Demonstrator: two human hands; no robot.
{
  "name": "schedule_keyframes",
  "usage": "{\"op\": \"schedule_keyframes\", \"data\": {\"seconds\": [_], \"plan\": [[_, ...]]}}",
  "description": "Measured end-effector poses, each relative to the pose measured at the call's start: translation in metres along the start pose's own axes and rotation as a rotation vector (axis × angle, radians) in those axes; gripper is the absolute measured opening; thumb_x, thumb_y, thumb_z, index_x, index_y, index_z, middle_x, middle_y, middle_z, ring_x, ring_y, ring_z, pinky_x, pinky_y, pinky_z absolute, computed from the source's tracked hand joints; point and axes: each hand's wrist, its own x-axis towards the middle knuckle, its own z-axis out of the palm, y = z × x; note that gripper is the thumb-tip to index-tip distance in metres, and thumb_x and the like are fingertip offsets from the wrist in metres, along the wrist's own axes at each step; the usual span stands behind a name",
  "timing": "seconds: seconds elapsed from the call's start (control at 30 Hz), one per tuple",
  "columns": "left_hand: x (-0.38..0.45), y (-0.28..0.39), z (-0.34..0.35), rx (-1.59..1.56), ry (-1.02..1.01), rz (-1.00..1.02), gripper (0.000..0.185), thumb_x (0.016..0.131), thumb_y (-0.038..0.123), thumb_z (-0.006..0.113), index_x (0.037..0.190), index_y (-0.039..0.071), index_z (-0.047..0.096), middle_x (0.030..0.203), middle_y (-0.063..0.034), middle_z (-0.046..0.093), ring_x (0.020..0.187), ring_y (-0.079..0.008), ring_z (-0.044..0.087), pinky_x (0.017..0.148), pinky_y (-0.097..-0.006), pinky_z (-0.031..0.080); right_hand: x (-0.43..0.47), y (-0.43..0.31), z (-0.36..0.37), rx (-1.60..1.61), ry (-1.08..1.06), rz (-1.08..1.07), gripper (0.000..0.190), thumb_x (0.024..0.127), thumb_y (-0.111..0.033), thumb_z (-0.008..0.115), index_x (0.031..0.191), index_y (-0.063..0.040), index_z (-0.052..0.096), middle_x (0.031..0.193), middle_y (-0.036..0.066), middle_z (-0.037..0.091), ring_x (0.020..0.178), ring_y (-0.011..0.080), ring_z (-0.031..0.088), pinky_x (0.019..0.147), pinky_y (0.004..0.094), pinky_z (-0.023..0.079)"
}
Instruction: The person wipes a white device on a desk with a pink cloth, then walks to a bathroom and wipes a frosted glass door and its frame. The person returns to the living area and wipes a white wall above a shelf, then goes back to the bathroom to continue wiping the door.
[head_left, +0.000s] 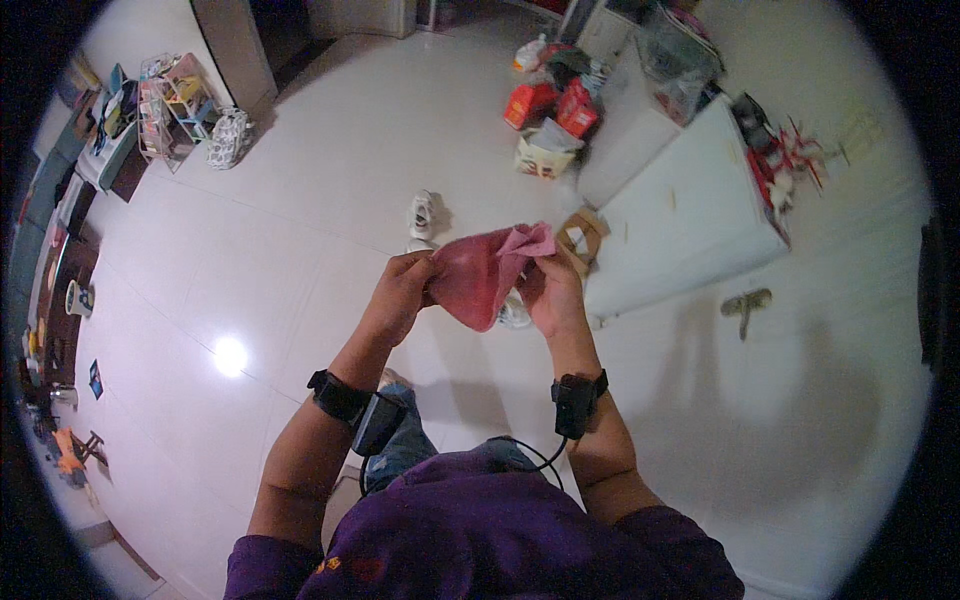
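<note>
Both hands hold a pink and red cloth (472, 277) up in front of me, above the floor. At the cloth's left edge, the fingers and thumb of my left hand (401, 295) pinch it. My right hand (553, 294) grips its right side, where a lighter pink part (529, 244) is folded and bunched. Some fingers of the right hand are hidden behind the cloth. A black strapped device sits on each forearm, with a cable running from it.
White shoes (422, 214) stand on the floor beyond the cloth. A brown cardboard box (583, 238) lies by a large white cabinet (682, 210) on the right. Red bags (576, 109) are piled farther back. A wire rack (159, 112) and a patterned bag (229, 139) stand at the upper left.
</note>
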Motion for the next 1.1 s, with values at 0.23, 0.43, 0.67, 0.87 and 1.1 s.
{"op": "schedule_keyframes", "data": {"seconds": [0.23,0.43,0.67,0.87,1.1], "plan": [[0.057,0.081,-0.113,0.228,-0.005,0.152,0.040,0.078,0.005,0.062,0.115,-0.002,0.050,0.103,-0.0106,0.060,0.092,-0.0165,0.058,0.078,-0.0293,0.048,0.115,0.076,0.113,0.034,-0.107,0.178,0.021,0.086,-0.017,0.059,0.103,-0.005,0.058,0.084,0.004,0.062,0.074,0.0129,0.060,0.059,0.0249,0.049],[0.140,0.137,-0.206,0.559,0.039,0.044,0.029,0.077,0.015,0.066,0.099,-0.003,0.061,0.081,-0.0125,0.067,0.072,-0.0172,0.063,0.068,-0.0320,0.051,0.240,0.131,0.173,-0.375,0.100,-0.034,0.017,0.087,-0.019,0.060,0.095,-0.005,0.058,0.078,0.003,0.061,0.066,0.0118,0.057,0.059,0.0257,0.047],[0.229,0.218,-0.331,0.612,0.163,0.182,0.027,0.079,0.019,0.063,0.097,-0.002,0.060,0.078,-0.0168,0.066,0.071,-0.0212,0.066,0.066,-0.0348,0.051,0.368,0.183,0.252,-0.639,-0.124,-0.059,0.025,0.089,-0.026,0.061,0.094,-0.001,0.062,0.084,0.004,0.063,0.077,0.0124,0.057,0.069,0.0246,0.046],[0.273,0.283,-0.426,0.752,0.243,0.238,0.020,0.079,0.015,0.061,0.092,0.000,0.059,0.076,-0.0199,0.064,0.070,-0.0283,0.066,0.065,-0.0369,0.051,0.472,0.243,0.338,-0.898,-0.259,-0.194,0.019,0.080,-0.010,0.068,0.095,0.001,0.063,0.081,0.005,0.066,0.072,0.0110,0.059,0.064,0.0263,0.048],[0.316,0.368,-0.600,0.149,0.306,0.127,0.019,0.085,0.008,0.054,0.094,-0.007,0.060,0.082,-0.0115,0.065,0.073,-0.0202,0.063,0.063,-0.0341,0.051,0.592,0.313,0.430,-0.645,0.124,-0.136,0.015,0.088,-0.019,0.061,0.088,-0.004,0.066,0.078,0.001,0.063,0.070,0.0112,0.057,0.066,0.0259,0.047]]}}
